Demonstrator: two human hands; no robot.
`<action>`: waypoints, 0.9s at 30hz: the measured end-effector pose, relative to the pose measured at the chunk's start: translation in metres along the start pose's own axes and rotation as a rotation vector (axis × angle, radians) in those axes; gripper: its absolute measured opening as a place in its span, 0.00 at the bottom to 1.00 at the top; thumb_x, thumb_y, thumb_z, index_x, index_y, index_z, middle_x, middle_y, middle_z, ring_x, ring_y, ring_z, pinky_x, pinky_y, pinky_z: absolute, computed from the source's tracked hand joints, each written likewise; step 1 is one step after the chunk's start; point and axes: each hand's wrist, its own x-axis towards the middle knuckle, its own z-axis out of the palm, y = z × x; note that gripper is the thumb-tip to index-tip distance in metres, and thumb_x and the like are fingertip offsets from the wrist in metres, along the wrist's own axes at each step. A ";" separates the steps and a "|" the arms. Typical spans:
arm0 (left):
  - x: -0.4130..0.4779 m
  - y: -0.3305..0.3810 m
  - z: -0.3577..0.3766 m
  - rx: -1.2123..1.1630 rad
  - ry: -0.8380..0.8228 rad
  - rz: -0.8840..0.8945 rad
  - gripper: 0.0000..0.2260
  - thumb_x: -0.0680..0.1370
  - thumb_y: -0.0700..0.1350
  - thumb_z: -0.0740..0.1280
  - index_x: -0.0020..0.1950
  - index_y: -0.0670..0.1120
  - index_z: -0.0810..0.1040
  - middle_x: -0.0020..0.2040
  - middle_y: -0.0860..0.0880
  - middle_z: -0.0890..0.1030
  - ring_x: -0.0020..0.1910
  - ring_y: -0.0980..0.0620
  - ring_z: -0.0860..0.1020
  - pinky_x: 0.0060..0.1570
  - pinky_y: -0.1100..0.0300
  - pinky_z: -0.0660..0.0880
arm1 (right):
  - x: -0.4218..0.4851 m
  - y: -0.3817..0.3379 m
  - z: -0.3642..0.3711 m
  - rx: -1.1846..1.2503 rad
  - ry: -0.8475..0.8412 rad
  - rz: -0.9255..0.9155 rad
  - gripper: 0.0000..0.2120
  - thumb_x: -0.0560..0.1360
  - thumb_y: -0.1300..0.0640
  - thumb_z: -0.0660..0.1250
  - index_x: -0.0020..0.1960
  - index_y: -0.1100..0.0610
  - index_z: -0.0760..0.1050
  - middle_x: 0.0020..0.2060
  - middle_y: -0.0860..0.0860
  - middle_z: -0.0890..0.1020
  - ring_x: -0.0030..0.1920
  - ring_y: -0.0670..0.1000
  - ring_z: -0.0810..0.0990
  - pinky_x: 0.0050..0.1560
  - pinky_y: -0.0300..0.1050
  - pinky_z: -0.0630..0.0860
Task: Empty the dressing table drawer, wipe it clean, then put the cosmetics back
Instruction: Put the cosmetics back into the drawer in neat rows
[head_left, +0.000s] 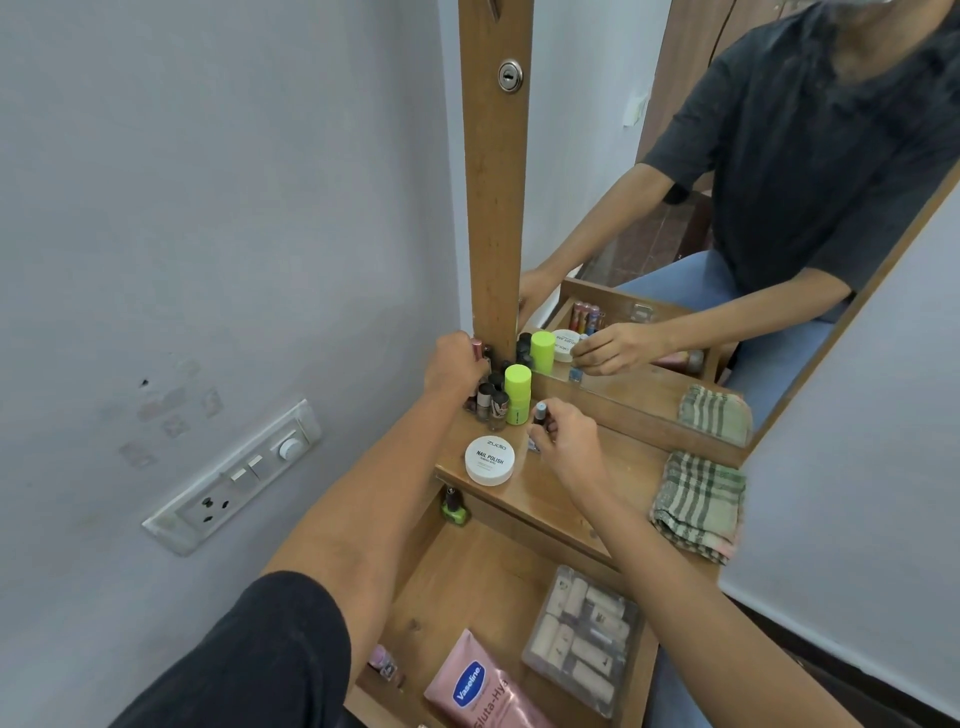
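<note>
So the drawer is pulled out under the worktop and it's got stuff in it: a Vaseline tube, a clear box of rollers, a small pink bottle down the left side and a green polish bottle tucked into the back corner. Up top, the right hand has its fingers pinched round a grey-capped polish bottle. That bottle looks to be standing on the wood, just right of the neon green stick and just behind the white nail polish tub. The left hand is over in the back-left corner by the mirror post, fingers curled round a pinkish bottle (only its top peeks out), right above the huddle of little polish bottles. A folded checked cloth sits at the right end of the worktop, well apart from both hands.
</note>
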 end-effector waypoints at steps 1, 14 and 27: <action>-0.001 0.000 -0.002 -0.009 0.009 0.003 0.12 0.74 0.42 0.70 0.53 0.37 0.77 0.52 0.37 0.79 0.51 0.39 0.79 0.45 0.53 0.73 | 0.000 0.000 0.000 0.001 -0.002 0.003 0.04 0.72 0.64 0.67 0.46 0.58 0.74 0.38 0.49 0.74 0.38 0.50 0.71 0.40 0.43 0.68; -0.019 -0.001 -0.073 -0.150 0.189 0.164 0.11 0.73 0.41 0.70 0.51 0.36 0.77 0.47 0.39 0.80 0.45 0.42 0.79 0.42 0.55 0.72 | 0.001 -0.011 -0.004 -0.044 -0.021 0.111 0.05 0.74 0.64 0.65 0.50 0.60 0.75 0.41 0.53 0.75 0.41 0.52 0.72 0.42 0.43 0.66; -0.104 -0.067 -0.084 -0.183 0.142 0.107 0.08 0.71 0.40 0.72 0.48 0.41 0.78 0.40 0.47 0.80 0.36 0.54 0.75 0.31 0.75 0.68 | -0.074 -0.053 -0.007 0.210 0.096 -0.051 0.05 0.72 0.64 0.68 0.43 0.57 0.73 0.40 0.52 0.79 0.39 0.48 0.76 0.41 0.36 0.72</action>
